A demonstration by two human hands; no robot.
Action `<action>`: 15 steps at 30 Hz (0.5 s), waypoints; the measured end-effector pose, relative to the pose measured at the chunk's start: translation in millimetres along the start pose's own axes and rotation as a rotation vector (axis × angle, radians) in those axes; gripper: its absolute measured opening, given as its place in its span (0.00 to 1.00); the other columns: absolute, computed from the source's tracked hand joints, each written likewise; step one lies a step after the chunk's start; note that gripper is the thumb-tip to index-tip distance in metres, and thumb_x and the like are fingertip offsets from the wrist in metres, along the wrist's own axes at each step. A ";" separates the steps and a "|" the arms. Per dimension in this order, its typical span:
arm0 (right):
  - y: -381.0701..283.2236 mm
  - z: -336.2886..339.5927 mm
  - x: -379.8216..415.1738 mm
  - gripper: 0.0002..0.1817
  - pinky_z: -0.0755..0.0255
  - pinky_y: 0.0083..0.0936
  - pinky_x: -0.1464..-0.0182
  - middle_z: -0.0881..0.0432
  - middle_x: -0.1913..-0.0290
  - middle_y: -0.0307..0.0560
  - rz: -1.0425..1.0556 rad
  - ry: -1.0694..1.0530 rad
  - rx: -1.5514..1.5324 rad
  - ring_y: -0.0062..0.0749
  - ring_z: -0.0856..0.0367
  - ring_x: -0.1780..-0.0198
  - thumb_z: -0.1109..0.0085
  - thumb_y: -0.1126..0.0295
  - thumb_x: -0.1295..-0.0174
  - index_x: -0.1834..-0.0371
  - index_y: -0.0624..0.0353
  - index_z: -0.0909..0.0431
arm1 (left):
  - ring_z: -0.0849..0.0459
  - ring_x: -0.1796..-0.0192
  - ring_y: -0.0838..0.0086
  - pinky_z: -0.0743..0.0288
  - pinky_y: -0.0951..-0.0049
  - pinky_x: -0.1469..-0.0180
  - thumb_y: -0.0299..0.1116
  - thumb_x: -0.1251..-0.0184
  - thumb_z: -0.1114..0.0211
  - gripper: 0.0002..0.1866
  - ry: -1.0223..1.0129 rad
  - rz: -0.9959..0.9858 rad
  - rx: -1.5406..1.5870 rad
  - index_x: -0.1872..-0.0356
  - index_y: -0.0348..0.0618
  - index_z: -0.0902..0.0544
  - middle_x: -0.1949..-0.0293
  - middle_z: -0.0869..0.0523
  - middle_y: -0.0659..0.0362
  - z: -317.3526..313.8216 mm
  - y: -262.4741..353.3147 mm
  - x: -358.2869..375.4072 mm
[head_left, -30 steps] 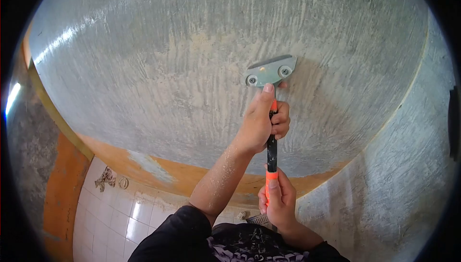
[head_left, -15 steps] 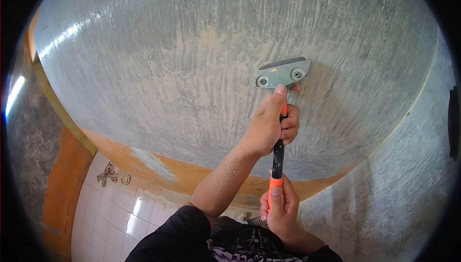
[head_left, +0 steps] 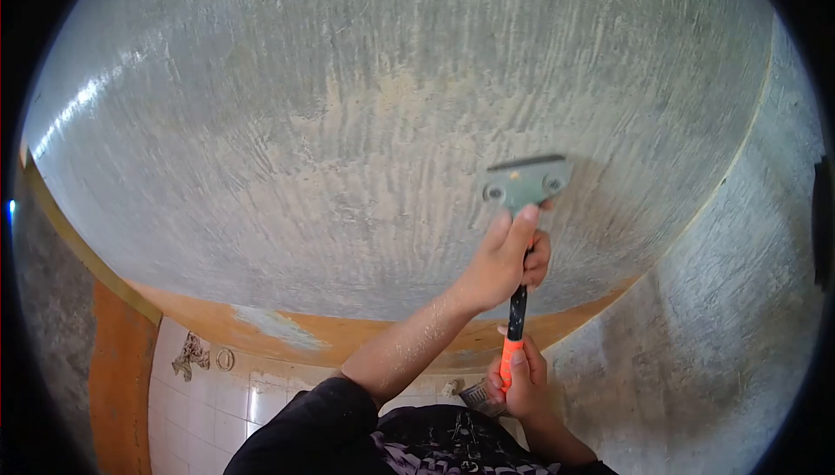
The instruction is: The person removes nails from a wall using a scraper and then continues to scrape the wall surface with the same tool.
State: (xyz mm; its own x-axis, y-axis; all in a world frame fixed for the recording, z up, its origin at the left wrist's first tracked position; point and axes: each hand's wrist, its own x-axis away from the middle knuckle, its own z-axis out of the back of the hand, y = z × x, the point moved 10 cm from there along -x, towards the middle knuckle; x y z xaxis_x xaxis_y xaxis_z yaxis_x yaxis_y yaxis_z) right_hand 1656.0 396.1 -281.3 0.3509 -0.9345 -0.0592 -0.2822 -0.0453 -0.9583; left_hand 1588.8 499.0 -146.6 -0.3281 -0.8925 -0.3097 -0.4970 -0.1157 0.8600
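Observation:
A long-handled scraper (head_left: 517, 314) with a black and orange handle and a wide greenish metal head (head_left: 527, 183) is against or just off the grey, streaked wall (head_left: 348, 170). My left hand (head_left: 513, 259) wraps the handle just below the head, its thumb pointing up toward the metal. Lower down, my right hand (head_left: 522, 379) closes around the orange end of the handle. Pale dust speckles my left forearm. Two screws show on the head, and a dark blade edge runs along its top.
An orange band (head_left: 304, 331) runs along the wall's bottom. On the white tiled floor (head_left: 200, 401) lie a crumpled rag (head_left: 190, 355) and a small ring (head_left: 225, 359). A grey side wall (head_left: 713, 318) stands at the right, and a partly hidden grey object (head_left: 478, 395) lies near my right hand.
Both hands and the scraper have moved down and slightly right in the view, the head more than the handle's end. The camera view has also shifted a little.

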 end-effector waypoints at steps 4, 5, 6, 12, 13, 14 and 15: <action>73.9 34.4 25.5 0.22 0.39 0.18 0.79 0.32 0.79 0.35 -0.117 0.136 0.109 0.15 0.35 0.81 0.54 0.56 0.23 0.34 0.57 0.31 | 0.32 0.77 0.78 0.32 0.73 0.69 0.52 0.17 0.62 0.21 -0.003 0.118 0.149 0.43 0.46 0.35 0.77 0.34 0.63 39.4 -78.3 40.3; 95.3 41.1 33.3 0.20 0.39 0.17 0.78 0.31 0.78 0.34 -0.150 0.170 0.144 0.15 0.35 0.80 0.53 0.57 0.23 0.36 0.57 0.29 | 0.31 0.76 0.76 0.31 0.72 0.67 0.52 0.17 0.61 0.20 0.024 0.163 0.207 0.43 0.45 0.35 0.76 0.33 0.62 54.2 -101.5 56.1; 110.9 45.3 39.2 0.19 0.39 0.17 0.77 0.31 0.78 0.33 -0.172 0.193 0.199 0.14 0.35 0.80 0.52 0.58 0.23 0.38 0.58 0.27 | 0.29 0.75 0.74 0.29 0.70 0.64 0.51 0.17 0.60 0.20 0.076 0.200 0.209 0.43 0.45 0.35 0.75 0.32 0.61 69.5 -124.1 71.7; 206.0 84.0 86.0 0.19 0.37 0.18 0.72 0.26 0.75 0.32 -0.274 0.269 0.546 0.15 0.31 0.75 0.44 0.61 0.28 0.40 0.60 0.22 | 0.16 0.65 0.65 0.18 0.63 0.55 0.52 0.19 0.53 0.24 0.295 0.565 0.009 0.45 0.39 0.31 0.62 0.22 0.54 149.9 -244.8 162.9; 201.2 81.8 87.5 0.20 0.37 0.19 0.71 0.25 0.74 0.34 -0.317 0.268 0.555 0.16 0.30 0.75 0.42 0.60 0.30 0.40 0.60 0.21 | 0.14 0.63 0.64 0.16 0.63 0.55 0.53 0.20 0.52 0.25 0.256 0.647 -0.053 0.45 0.37 0.30 0.59 0.22 0.53 161.1 -253.6 171.4; 199.3 83.3 87.8 0.21 0.36 0.18 0.71 0.25 0.74 0.35 -0.226 0.234 0.639 0.16 0.30 0.75 0.42 0.60 0.30 0.39 0.59 0.22 | 0.13 0.61 0.62 0.15 0.63 0.54 0.54 0.20 0.51 0.26 0.214 0.724 -0.118 0.45 0.36 0.29 0.56 0.21 0.51 169.9 -261.2 179.0; 194.8 84.3 83.7 0.21 0.36 0.18 0.72 0.25 0.74 0.35 -0.127 0.198 0.720 0.16 0.30 0.75 0.42 0.60 0.29 0.37 0.58 0.23 | 0.11 0.60 0.62 0.13 0.64 0.57 0.54 0.21 0.50 0.29 0.212 0.745 -0.136 0.44 0.32 0.29 0.50 0.23 0.49 171.6 -256.9 182.3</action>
State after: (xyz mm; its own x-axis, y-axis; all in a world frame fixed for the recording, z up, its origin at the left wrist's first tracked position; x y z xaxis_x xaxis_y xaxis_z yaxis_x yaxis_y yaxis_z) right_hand 1705.6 338.8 -496.5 0.1558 -0.9865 0.0502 0.4262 0.0213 -0.9044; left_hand 1518.8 440.8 -493.5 -0.3690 -0.8184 0.4405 -0.0992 0.5059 0.8569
